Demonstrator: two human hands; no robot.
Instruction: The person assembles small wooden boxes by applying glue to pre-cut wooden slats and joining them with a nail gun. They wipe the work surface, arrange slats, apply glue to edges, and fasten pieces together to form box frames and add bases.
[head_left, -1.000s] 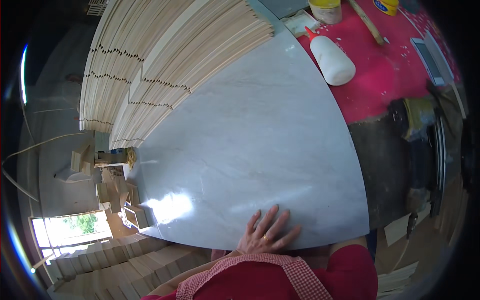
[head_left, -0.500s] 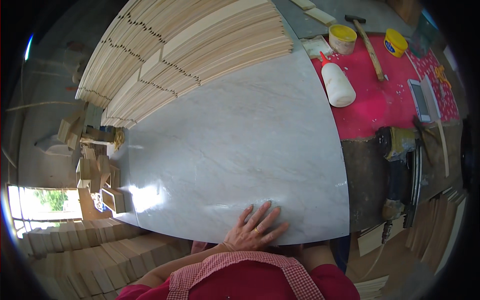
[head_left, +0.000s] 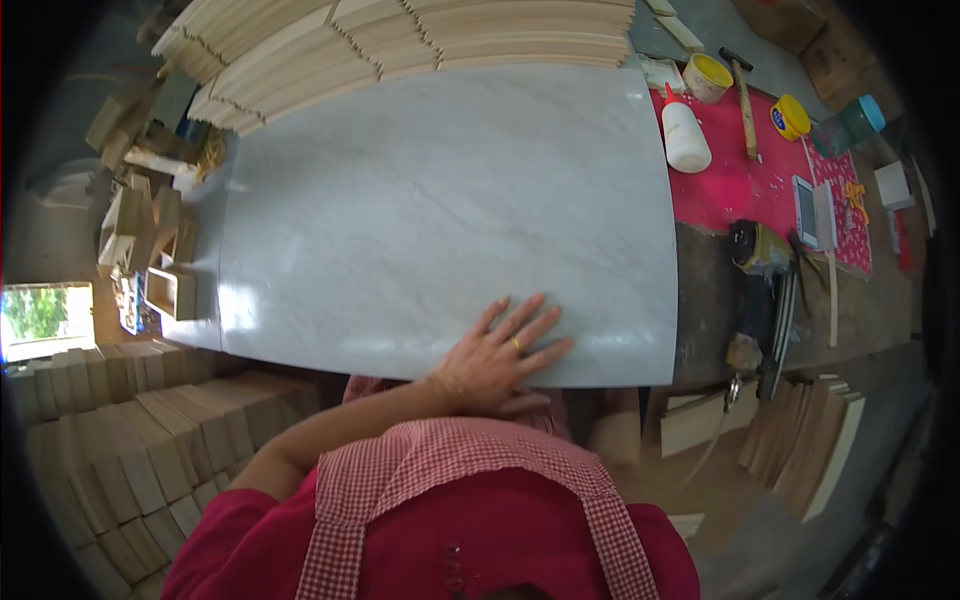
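Observation:
My left hand [head_left: 500, 345] lies palm down near the front edge of a glossy grey marble-patterned tabletop [head_left: 430, 220], fingers spread and a ring on one of them. Its thumb hangs by the edge, and nothing is held. Of my right arm [head_left: 617, 428] only a part shows, running under the front edge; the hand itself is hidden. Across the far side of the tabletop, rows of thin pale wood strips [head_left: 520, 38] are stacked tightly side by side.
On the red cloth at right are a white glue bottle [head_left: 686, 137], a hammer [head_left: 746, 105], yellow-lidded tubs [head_left: 708, 77] and a phone-like device [head_left: 806, 212]. Nearer lies an air-hosed power tool [head_left: 750, 290]. Wooden boxes [head_left: 170, 293] stand at left, above stacked wood blocks [head_left: 150, 430].
My view has shifted, so the tabletop and strips sit higher in the picture and more of my apron shows. My left hand stays spread on the tabletop near the front edge.

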